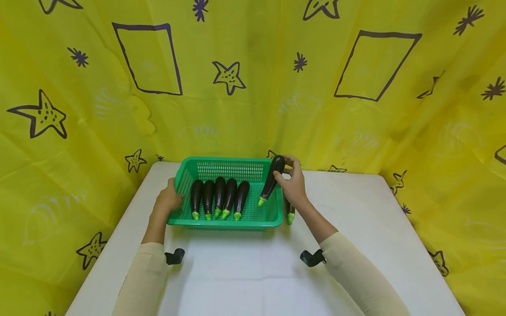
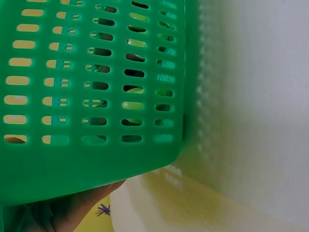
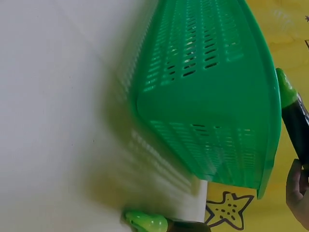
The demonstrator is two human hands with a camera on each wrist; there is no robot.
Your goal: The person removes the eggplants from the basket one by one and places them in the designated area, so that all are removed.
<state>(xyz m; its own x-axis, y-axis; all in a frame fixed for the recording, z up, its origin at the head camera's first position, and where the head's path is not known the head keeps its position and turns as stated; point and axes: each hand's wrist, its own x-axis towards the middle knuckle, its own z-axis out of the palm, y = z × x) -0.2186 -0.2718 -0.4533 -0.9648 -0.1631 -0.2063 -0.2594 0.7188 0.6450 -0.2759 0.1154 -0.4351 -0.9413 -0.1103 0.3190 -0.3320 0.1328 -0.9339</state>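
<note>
A green plastic basket [image 1: 233, 223] with slotted walls stands toward the back of the white table. Several dark eggplants [image 1: 219, 195] with green stem ends lie side by side on its floor. My left hand [image 1: 169, 198] grips the basket's left end; in the left wrist view part of that hand [image 2: 79, 208] shows under the rim. In my right hand [image 1: 293, 182] an eggplant [image 1: 272, 177] is held between thumb and fingers, above the basket's right end, its green tip pointing down. Another eggplant [image 1: 290, 213] lies on the table just right of the basket, partly hidden by the right hand.
A white cloth covers the table [image 1: 245, 272]. Behind and at both sides hangs a yellow curtain [image 1: 253, 118] with drawn stars and frames. A black bracket-like piece [image 1: 175, 256] sits by the left wrist, and a similar one [image 1: 312, 258] by the right.
</note>
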